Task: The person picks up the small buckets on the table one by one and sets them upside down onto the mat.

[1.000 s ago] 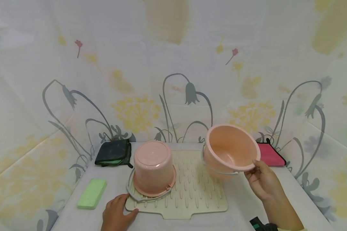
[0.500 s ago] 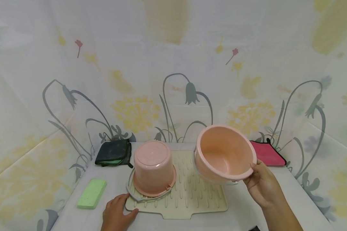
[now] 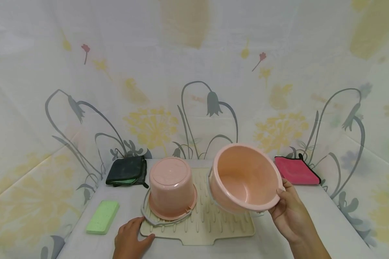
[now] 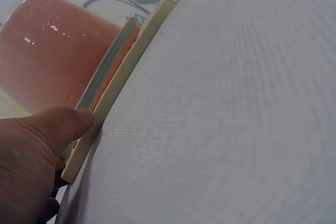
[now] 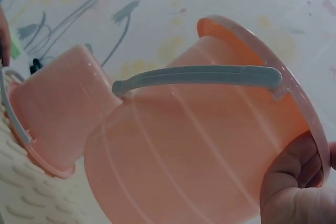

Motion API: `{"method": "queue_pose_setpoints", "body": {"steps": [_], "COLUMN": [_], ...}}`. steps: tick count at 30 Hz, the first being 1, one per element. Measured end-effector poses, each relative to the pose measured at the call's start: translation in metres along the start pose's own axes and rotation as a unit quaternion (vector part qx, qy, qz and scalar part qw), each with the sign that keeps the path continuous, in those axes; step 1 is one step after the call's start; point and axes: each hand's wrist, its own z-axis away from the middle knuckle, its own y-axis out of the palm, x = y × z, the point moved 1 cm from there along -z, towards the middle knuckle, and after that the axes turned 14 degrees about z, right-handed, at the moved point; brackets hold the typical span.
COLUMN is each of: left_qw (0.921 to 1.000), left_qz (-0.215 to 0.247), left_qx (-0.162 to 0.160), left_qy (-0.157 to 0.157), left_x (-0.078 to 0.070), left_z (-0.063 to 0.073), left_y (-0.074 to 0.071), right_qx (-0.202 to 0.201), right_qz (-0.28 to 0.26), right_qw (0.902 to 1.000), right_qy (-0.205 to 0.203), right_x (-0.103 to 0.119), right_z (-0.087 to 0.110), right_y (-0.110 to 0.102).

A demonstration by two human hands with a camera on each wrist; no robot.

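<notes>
My right hand (image 3: 293, 216) grips the rim of a pink bucket (image 3: 246, 176), which it holds tilted above the right part of a cream ribbed drying board (image 3: 202, 232). The bucket's mouth faces me, and nothing lies inside. Its grey handle (image 5: 199, 76) hangs along the outside in the right wrist view. A second pink bucket (image 3: 170, 180) stands upside down on the left of the board, its own grey handle (image 4: 107, 64) lying around the rim. At the board's front left corner is my left hand (image 3: 129, 239), thumb and fingers on either side of that corner, holding it.
A folded black cloth with green lining (image 3: 126, 169) lies at the back left. In front of it is a light green sponge (image 3: 102, 217). A pink black-edged cloth (image 3: 296, 171) lies at the back right. A flower-printed curtain (image 3: 194, 72) encloses the white table.
My right hand has brought the tilted bucket leftward and a little nearer to me, further over the board. The left hand and the upturned bucket have kept their places.
</notes>
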Motion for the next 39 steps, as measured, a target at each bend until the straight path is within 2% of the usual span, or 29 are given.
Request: {"method": "queue_pose_setpoints", "body": {"steps": [8,15,19,23,27,30,35,39], "left_qw": [1.0000,0.9988,0.9970,0.9936,0.9883,0.9813,0.9616,0.9468], "left_qz": [0.002,0.048,0.075,0.107,0.138,0.162,0.195,0.235], "left_qx": [0.008,0.002,-0.020,-0.036,-0.050,-0.067,-0.101,-0.108], "left_qy": [-0.001,0.013,0.006,0.009,0.041,0.080,0.165,0.192], "left_x": [-0.002,-0.004,-0.012,-0.029,-0.048,-0.060,-0.074,-0.084], "left_z": [-0.001,0.001,0.007,0.016,0.026,0.033,0.039,0.044], "left_y": [-0.002,-0.006,-0.008,-0.011,-0.012,-0.009,-0.003,0.002], "right_qx": [0.016,0.036,0.057,0.077,0.088,0.095,0.111,0.110], "right_qz": [-0.003,0.010,0.003,-0.019,-0.038,-0.062,-0.105,-0.127], "right_qw": [0.9997,0.9983,0.9971,0.9950,0.9926,0.9904,0.9846,0.9806], "right_qy": [0.019,0.045,0.050,0.061,0.074,0.079,0.085,0.101], "right_x": [-0.012,-0.025,-0.030,-0.033,-0.039,-0.045,-0.054,-0.059], "right_z": [0.011,0.017,0.019,0.020,0.023,0.025,0.028,0.032], "right_y": [0.013,0.020,0.022,0.026,0.028,0.031,0.037,0.040]}}
